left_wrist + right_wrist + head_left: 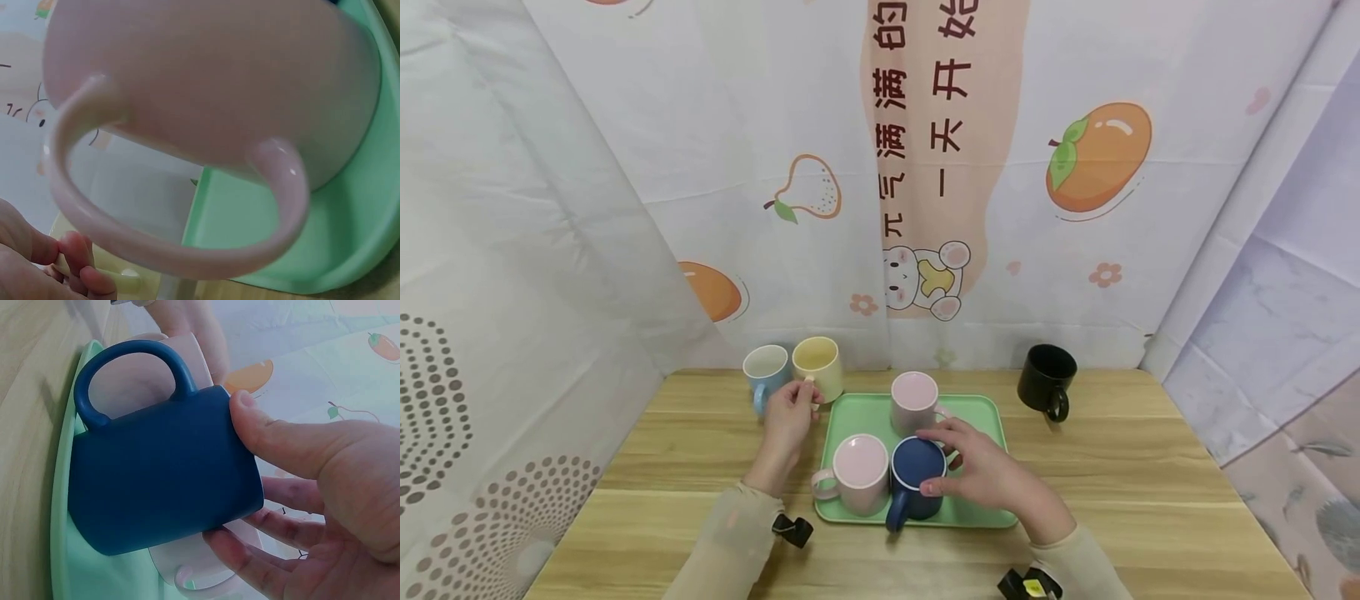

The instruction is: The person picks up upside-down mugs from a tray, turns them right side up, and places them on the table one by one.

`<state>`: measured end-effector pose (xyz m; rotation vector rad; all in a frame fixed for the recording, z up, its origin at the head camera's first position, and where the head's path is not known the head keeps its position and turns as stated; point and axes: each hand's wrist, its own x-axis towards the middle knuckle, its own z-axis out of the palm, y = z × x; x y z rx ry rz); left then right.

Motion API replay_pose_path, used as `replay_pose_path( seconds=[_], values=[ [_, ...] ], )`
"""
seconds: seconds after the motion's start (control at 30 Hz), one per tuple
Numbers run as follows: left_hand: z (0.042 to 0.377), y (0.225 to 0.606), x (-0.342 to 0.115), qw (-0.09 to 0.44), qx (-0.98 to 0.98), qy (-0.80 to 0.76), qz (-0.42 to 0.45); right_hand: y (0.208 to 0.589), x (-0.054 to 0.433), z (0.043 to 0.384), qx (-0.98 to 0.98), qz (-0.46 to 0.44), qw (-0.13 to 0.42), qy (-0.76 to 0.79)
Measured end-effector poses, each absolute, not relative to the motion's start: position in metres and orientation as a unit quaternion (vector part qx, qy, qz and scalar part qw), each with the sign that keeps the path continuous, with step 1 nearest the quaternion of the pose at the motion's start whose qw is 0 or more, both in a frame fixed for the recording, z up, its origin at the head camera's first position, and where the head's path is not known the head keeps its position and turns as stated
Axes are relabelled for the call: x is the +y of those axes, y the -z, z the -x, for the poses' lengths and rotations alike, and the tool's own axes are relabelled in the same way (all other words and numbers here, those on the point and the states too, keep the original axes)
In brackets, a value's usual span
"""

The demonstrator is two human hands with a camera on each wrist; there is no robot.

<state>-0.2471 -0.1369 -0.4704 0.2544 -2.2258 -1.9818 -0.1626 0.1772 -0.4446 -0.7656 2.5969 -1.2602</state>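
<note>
At the back left stands a yellow mug (pixel 820 367); my left hand (pixel 790 417) pinches its handle between thumb and fingers. A dark blue mug (pixel 917 467) stands upright at the front of the green tray (pixel 977 508), its handle toward me. My right hand (pixel 973 467) holds this mug near the rim, the thumb on one side and fingers on the other, as the right wrist view shows. Beside it on the tray is a pink mug (pixel 861 475), handle to the left, which fills much of the left wrist view. Another pink mug (pixel 914 404) is behind them.
A light blue mug (pixel 766 375) stands just left of the yellow one. Toward the back right is a black mug (pixel 1047 379). The wooden table (pixel 1120 500) ends at a printed cloth (pixel 730 167) hanging behind.
</note>
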Motion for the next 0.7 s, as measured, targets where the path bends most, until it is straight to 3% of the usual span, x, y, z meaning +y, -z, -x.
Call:
replay_pose_path(
  seconds=[0.7],
  values=[
    [0.253, 0.482, -0.14, 0.084, -0.75, 0.65, -0.09, 0.447, 0.177, 0.163, 0.866, 0.248, 0.08, 0.428]
  ],
)
